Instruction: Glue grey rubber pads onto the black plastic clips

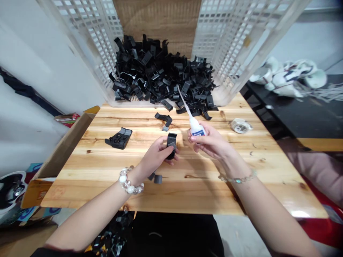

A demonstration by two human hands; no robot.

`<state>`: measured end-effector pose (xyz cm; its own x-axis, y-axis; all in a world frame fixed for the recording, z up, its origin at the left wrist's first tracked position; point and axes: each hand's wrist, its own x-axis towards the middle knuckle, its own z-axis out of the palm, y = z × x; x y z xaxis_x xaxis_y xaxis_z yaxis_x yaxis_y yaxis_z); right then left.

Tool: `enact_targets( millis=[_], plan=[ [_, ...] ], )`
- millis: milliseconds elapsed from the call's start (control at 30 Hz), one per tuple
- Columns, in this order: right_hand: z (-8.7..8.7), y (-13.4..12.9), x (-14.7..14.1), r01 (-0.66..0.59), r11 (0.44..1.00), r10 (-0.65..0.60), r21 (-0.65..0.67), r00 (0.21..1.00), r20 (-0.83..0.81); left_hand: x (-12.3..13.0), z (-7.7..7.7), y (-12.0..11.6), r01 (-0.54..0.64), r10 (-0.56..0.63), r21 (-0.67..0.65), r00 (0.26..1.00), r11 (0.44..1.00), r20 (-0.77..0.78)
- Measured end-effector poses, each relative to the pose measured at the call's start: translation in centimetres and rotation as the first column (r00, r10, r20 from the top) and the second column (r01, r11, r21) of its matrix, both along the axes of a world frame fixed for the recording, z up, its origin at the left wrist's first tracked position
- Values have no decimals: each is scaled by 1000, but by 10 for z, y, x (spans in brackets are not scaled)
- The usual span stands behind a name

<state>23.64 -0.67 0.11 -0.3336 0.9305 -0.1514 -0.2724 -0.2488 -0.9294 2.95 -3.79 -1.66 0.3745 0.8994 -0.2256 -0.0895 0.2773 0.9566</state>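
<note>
My left hand (pixel 154 155) grips a small black plastic clip (pixel 171 144) upright above the wooden tabletop (pixel 211 185). My right hand (pixel 210 141) holds a white glue bottle (pixel 195 127) with a blue label, its long thin nozzle slanting up and away from the clip. Hand and bottle are close to the clip, but the nozzle tip is not touching it. Another black clip (pixel 119 138) lies left of my hands, and a black piece (pixel 164 119) lies ahead of them. Two small grey pads (pixel 158 179) sit near my left wrist.
A heap of black plastic clips (pixel 158 75) fills a white lattice crate (pixel 235 43) at the table's far end. A clear tape roll (pixel 240 125) lies right. A cardboard box (pixel 64 153) stands along the left edge. More black clips (pixel 112 239) lie below the near edge.
</note>
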Motion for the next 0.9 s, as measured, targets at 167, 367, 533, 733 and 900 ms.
enact_targets(
  millis=[167,367,533,733,900],
  plan=[
    [-4,-5,-9,-58,995,47,75,989,143,1,0,0,58,-57,11,998,998,-31],
    [-2,-9,-16,-110,967,8,229,915,404,3,-1,0,51,-52,-19,998,999,-39],
    [-3,-16,-20,-256,848,-74,464,810,582,6,-3,-1,49,-51,-19,996,999,-78],
    [1,-16,-19,-356,777,-132,520,716,686,8,-2,-3,69,-72,-31,990,997,-125],
    [0,-14,-16,-399,742,-131,539,702,700,7,0,-4,84,-86,-26,991,996,-103]
  ],
)
